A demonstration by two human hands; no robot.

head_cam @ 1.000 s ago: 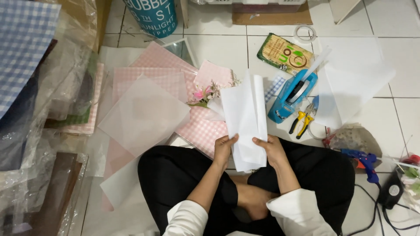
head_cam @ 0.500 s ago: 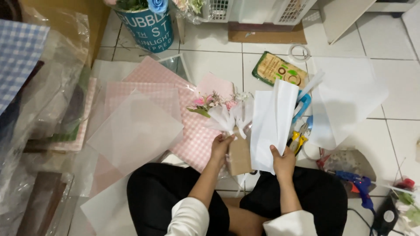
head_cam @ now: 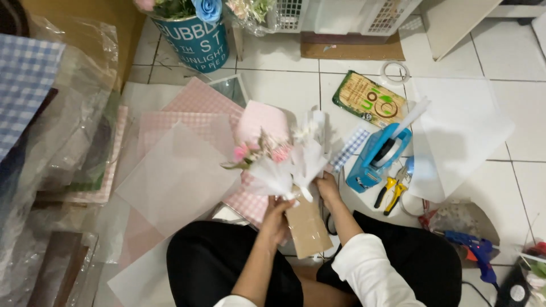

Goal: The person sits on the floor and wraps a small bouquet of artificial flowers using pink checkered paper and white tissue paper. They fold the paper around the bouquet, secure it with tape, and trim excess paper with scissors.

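I sit cross-legged on a white tiled floor. My left hand [head_cam: 277,219] grips the lower stem end of a small bouquet [head_cam: 267,156] of pink and white flowers wrapped in white tissue. A brown kraft paper sheet [head_cam: 307,227] hangs below the bouquet, between my hands. My right hand [head_cam: 328,186] presses white wrapping paper [head_cam: 310,153] against the bouquet's right side. Both hands are closed on the bundle, held above my lap.
Pink checked paper [head_cam: 199,105] and translucent white sheets [head_cam: 170,182] lie to the left. On the right are a blue tape dispenser [head_cam: 378,156], yellow-handled pliers [head_cam: 392,193], a green packet [head_cam: 369,98], a tape roll [head_cam: 395,71], a white sheet [head_cam: 460,133], a glue gun [head_cam: 475,250]. A teal bucket [head_cam: 196,37] stands behind.
The tall white paper my right hand held up is now folded around the bouquet. My left hand took the bouquet's stem and lifted it in front of me.
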